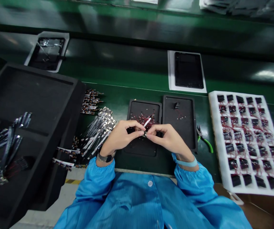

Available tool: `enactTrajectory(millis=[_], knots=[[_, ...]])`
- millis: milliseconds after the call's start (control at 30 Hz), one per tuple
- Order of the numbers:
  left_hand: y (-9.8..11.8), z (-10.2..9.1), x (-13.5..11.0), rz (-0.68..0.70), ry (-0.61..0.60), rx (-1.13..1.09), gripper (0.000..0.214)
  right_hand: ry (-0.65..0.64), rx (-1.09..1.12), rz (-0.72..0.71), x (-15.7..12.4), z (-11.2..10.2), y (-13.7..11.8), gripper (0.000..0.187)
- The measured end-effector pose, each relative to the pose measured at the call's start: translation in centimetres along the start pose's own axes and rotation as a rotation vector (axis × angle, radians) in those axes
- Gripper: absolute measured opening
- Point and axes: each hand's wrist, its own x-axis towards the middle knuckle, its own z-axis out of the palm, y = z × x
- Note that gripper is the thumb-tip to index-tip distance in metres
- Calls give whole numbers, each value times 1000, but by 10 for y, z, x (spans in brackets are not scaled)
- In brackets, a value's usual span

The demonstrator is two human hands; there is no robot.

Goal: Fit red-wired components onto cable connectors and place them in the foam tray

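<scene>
My left hand (122, 135) and my right hand (167, 136) meet above a small black tray (133, 106) holding red-wired parts. Both hands pinch one tiny dark component (145, 134) between the fingertips; a thin white strip (147, 121) sticks up from it. A second black tray (189, 127) lies just right of the first, with one small black part (176, 105) and red wires in it. My left wrist wears a watch, my right a light blue band.
A white foam tray (213, 133) with several rows of black wired parts lies at the right. Green-handled cutters (205, 139) lie beside it. Flat cable strips (98, 130) are piled at the left beside a large black bin (32, 95). Two tablets on carriers (188, 70) sit on the conveyor.
</scene>
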Motion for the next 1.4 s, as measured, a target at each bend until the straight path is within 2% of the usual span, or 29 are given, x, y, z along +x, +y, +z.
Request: enactTrajectory(millis=[533,800,1167,1400], knots=[[-2,0,-2,19,-30,9,9,-78,-9,33,1,-1,8,24],[2,2,-3,-14,-2,44,9,-59,2,54,3,2,9,23],[1,-2,-4,-43,-6,-56,6,-5,20,-7,0,6,4,14],[3,5,-3,-58,11,-75,5,-1,56,-12,-3,1,5,15]])
